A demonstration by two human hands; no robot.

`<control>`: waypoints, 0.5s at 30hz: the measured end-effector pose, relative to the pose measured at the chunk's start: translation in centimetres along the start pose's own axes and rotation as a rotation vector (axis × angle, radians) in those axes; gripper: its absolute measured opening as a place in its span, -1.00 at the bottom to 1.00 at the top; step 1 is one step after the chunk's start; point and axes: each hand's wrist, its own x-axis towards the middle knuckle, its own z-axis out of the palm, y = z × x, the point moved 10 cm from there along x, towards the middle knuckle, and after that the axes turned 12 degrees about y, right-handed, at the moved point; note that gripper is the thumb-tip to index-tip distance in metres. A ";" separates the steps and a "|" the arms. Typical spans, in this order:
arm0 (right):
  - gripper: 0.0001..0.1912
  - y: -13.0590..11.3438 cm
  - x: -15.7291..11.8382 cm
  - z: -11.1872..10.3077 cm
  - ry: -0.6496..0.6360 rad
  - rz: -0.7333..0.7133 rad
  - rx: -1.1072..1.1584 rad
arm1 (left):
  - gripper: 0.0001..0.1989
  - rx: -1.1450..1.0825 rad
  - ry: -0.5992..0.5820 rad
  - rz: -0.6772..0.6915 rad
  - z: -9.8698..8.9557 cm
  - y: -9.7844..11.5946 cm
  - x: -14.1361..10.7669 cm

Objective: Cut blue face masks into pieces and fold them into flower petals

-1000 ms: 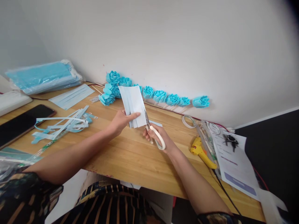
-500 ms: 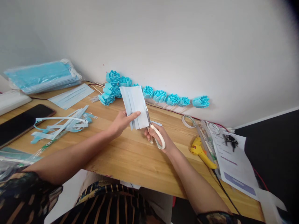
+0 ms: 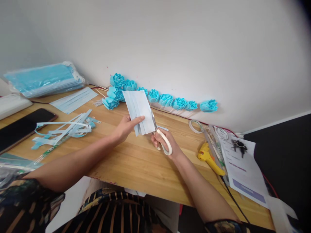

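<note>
A pale blue, pleated face mask [image 3: 139, 108] is raised over the table, gripped at its lower left by my left hand [image 3: 127, 127] with the thumb on top. My right hand [image 3: 167, 142] has its fingers through the white handles of a pair of scissors [image 3: 167, 145]. The metal blades lie along the mask's right edge; whether they are closed on it I cannot tell. Behind my right hand a small pale blue piece [image 3: 162, 128] lies on the wood. Several blue flowers [image 3: 166, 100] on sticks rest along the wall behind the mask.
Cut blue strips [image 3: 70, 127] and a phone [image 3: 29, 124] lie at left, near a flat mask [image 3: 75, 99] and a bagged mask stack [image 3: 46, 79]. At right are a tape roll [image 3: 196, 126], a yellow glue gun [image 3: 210, 158], and keys [image 3: 240, 147] on a printed sheet [image 3: 239, 171].
The mask and my left hand have shifted slightly left. The scissors remain at the mask's right edge, with my right hand almost in the same place.
</note>
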 end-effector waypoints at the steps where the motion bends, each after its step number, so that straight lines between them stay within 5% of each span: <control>1: -0.50 0.0 0.0 0.0 0.001 0.001 0.007 | -0.48 -0.002 0.001 0.001 0.0 0.0 0.0; 15: -0.53 -0.1 0.0 -0.2 0.060 0.053 0.009 | -0.47 -0.020 0.002 -0.019 0.1 -0.1 0.0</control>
